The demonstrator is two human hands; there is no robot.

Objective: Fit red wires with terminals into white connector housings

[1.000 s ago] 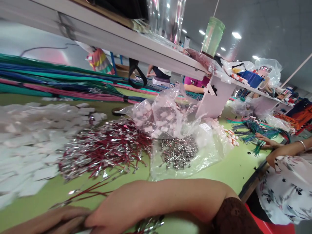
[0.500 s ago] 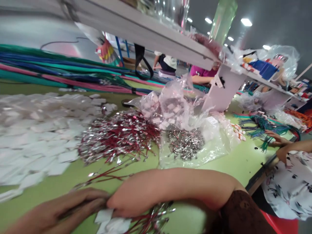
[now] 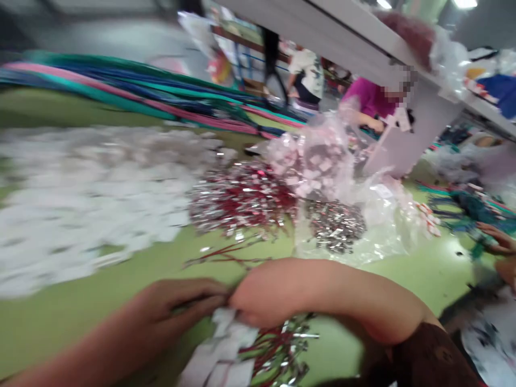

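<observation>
My left hand (image 3: pixel 181 305) reaches in from the lower left, its fingers pinched together and pointing right. Its fingertips meet my right hand (image 3: pixel 264 293), which is curled closed. Whatever lies between the fingers is hidden and blurred. Just under the hands are white tags (image 3: pixel 231 344), beside a bunch of red cords with metal clips (image 3: pixel 282 344). A few loose red cords (image 3: pixel 226 252) lie just beyond my hands. Farther back is a big heap of red cords with silver ends (image 3: pixel 245 199), with a pile of small metal clips (image 3: pixel 336 223) on clear plastic to its right.
White tags in a wide spread (image 3: pixel 97 199) cover the left of the green table (image 3: pixel 133 279). Behind lie long coloured cords (image 3: pixel 161 102) and a clear bag of small pale pieces (image 3: pixel 322 156). A shelf (image 3: pixel 342 37) crosses above. Another person's hand (image 3: pixel 497 236) is at right.
The view has swung, so hands and table things sit farther right or higher in it. My hands stay together at the fingertips. More of the white tags beneath them shows now.
</observation>
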